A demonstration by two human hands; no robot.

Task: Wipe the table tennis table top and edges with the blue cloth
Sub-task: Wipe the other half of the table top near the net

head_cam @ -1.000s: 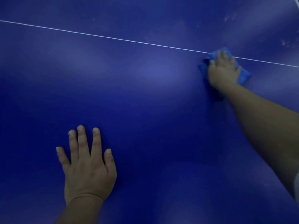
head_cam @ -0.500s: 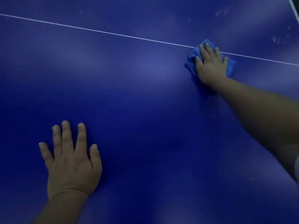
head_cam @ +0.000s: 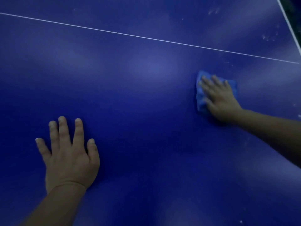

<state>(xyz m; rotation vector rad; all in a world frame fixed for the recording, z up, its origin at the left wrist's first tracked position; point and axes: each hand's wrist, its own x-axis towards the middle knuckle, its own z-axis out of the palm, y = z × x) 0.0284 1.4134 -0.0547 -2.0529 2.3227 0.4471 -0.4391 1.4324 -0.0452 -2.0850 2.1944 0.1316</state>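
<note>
Right hand (head_cam: 219,98) lies flat on the blue cloth (head_cam: 200,101), fingers spread and fairly straight, pressing it down on the table top (head_cam: 146,111) rather than gripping it. The hand is somewhat blurred, so the fingertips are hard to make out singly. The cloth sits directly under the palm and fingers at the right of the scene. A bunched strip of it shows along the left side of the hand, from the far fingertips down to the thumb, and a smaller corner shows past the fingers on the far right. The rest is covered by the hand. The forearm runs in from the right edge of the picture.

Cloth and hand are on the near side of the thin white line (head_cam: 146,38) that crosses the table from far left to right, and they do not touch it.

Left hand (head_cam: 70,154) rests palm down on the bare surface at the near left, fingers straight and a little apart, holding nothing (well apart from the cloth).

Pale smudges and specks (head_cam: 268,38) mark the surface at the far right, beyond the line, and a few more dot the right side near the forearm. The table's white border (head_cam: 288,22) shows at the far right corner, with darkness beyond it.
</note>
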